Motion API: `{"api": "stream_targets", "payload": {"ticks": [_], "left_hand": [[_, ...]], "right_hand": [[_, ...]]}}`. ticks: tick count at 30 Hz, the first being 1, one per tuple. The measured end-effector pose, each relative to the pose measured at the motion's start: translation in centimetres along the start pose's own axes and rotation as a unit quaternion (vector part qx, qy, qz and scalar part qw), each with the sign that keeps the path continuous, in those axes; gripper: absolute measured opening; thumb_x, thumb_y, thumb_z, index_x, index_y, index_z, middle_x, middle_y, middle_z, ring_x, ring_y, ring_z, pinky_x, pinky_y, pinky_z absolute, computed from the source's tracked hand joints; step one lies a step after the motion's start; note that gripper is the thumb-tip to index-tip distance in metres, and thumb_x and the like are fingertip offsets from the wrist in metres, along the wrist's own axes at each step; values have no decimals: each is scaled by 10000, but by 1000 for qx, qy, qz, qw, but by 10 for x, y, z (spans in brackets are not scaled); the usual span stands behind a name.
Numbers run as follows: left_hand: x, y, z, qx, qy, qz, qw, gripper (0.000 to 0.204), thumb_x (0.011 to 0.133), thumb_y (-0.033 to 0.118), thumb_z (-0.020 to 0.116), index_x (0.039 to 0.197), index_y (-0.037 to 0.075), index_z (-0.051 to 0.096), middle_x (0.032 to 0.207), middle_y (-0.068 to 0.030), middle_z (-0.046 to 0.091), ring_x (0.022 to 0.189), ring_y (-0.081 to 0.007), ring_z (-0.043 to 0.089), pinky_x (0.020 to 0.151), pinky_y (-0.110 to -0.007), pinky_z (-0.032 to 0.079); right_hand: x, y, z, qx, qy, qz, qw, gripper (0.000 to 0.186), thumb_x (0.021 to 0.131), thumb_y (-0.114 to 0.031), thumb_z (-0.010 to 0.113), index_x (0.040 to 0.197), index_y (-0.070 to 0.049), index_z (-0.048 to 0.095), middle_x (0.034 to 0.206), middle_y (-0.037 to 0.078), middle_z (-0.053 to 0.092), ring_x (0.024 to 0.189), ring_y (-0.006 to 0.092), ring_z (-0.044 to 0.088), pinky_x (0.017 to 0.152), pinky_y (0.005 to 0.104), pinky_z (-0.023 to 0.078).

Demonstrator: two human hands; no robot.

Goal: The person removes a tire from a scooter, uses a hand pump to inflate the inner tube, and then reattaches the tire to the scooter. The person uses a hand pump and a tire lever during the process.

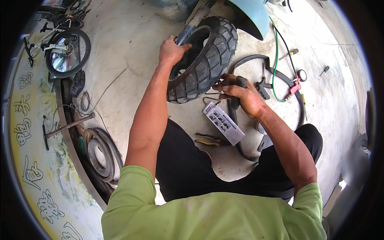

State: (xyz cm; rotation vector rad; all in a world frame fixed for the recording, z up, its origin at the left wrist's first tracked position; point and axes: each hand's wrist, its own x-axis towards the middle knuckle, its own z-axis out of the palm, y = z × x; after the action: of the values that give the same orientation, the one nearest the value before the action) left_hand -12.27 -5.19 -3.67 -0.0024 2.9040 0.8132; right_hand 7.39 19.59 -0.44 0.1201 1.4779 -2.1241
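"Where's the tyre (224, 52)?"
"Under the blue fender (253, 17), well in from the floor (120, 60)'s left edge, mostly bare floor between."
"Hands?"
"The right hand (249, 98) is curled round a black handle (241, 82) beside the tyre. The left hand (171, 52) bends near the grey bar (185, 35); I can't tell its grip."
"Hidden?"
"The handle's far end; the fender's top is cut off."

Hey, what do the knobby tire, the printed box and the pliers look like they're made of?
The tire looks like matte black rubber, judging by its chunky tread blocks. The printed box seems to be smooth thin cardboard, going by its flat faces and crisp edges. The pliers look like dull metal, given their dark head, with a yellow handle coating, perhaps plastic or rubber.
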Motion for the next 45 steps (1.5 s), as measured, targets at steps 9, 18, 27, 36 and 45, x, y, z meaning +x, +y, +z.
{"api": "stream_targets", "payload": {"ticks": [9, 18, 27, 36, 45], "left_hand": [[5, -6, 5, -40, 13, -16, 999, 515, 754, 274, 806, 1181, 7, 701, 1095, -252, 753, 1061, -399, 726, 940, -436, 548], [19, -33, 23, -50, 55, 20, 997, 402, 791, 199, 818, 1067, -58, 677, 815, -116, 712, 661, -183, 662, 633, -343, 525], [25, -37, 21, -60, 15, -11, 998, 480, 751, 270, 814, 1118, -22, 709, 994, -242, 759, 953, -353, 746, 881, -410, 551], [23, -36, 22, -60, 34, 5, 998, 392, 798, 196, 783, 1092, -39, 675, 841, -126, 697, 736, -212, 654, 679, -345, 500], [16, -28, 16, -56, 21, -10, 998, 476, 762, 277, 813, 1096, -45, 706, 923, -206, 755, 822, -284, 743, 786, -385, 567]], "right_hand": [[9, 5, -5, 140, 36, -19, 989, 760, 949, -333, 595, 1516, 130, 393, 1254, 193, 703, 1187, 249, 638, 1043, 391, 469], [15, 2, -13, 175, 18, -20, 984, 537, 923, -299, 644, 1342, 31, 582, 1227, 86, 687, 1163, 184, 658, 969, 370, 507], [21, 11, -31, 259, 41, -29, 965, 547, 932, -236, 521, 1365, 94, 577, 1230, 193, 704, 1222, 260, 648, 1023, 389, 504], [20, 4, -23, 221, 49, -40, 973, 556, 939, -236, 515, 1378, 99, 574, 1234, 193, 708, 1205, 263, 652, 1036, 396, 497], [24, 9, -34, 260, 40, -35, 964, 510, 939, -260, 576, 1325, 69, 631, 1206, 159, 726, 1154, 236, 668, 993, 386, 509]]}}
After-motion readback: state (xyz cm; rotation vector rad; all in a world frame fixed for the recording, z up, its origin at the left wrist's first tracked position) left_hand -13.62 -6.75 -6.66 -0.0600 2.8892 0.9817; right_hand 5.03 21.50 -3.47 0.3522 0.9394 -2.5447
